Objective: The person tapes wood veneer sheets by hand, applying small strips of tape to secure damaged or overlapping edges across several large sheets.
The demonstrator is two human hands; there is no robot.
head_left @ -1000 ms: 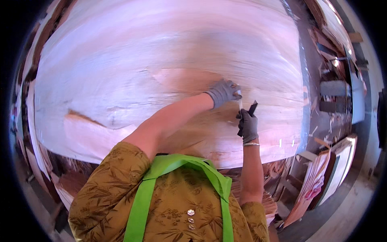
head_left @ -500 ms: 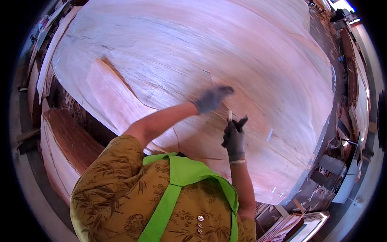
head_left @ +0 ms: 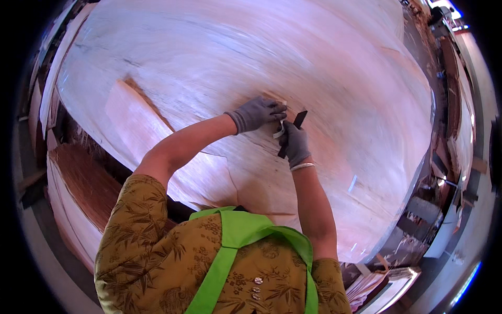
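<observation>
A broad sheet of pale wood veneer (head_left: pixel 334 68) lies in front of me, its grain streaked and darker in places. My left hand (head_left: pixel 256 113), in a grey glove, rests on the sheet with its fingers stretched to the right, beside a small dark split (head_left: pixel 272 98). Close by on the right, my gloved right hand (head_left: pixel 296 145) is closed round a dark flat strip (head_left: pixel 300 119) that looks like a blade or scraper. A small whitish curled strip (head_left: pixel 279 131) sticks out at its fingers, toward the left hand.
A loose veneer piece (head_left: pixel 137 125) lies on the sheet at the left. Brown-edged veneer (head_left: pixel 86 180) is stacked at the lower left. Short white strips (head_left: pixel 353 183) mark the sheet's right side. Scraps and a grey block (head_left: pixel 424 209) lie beyond its right edge.
My left hand has moved left and slightly up and settled on the sheet. My right hand has moved up beside it, and the dark strip in it now shows clearly.
</observation>
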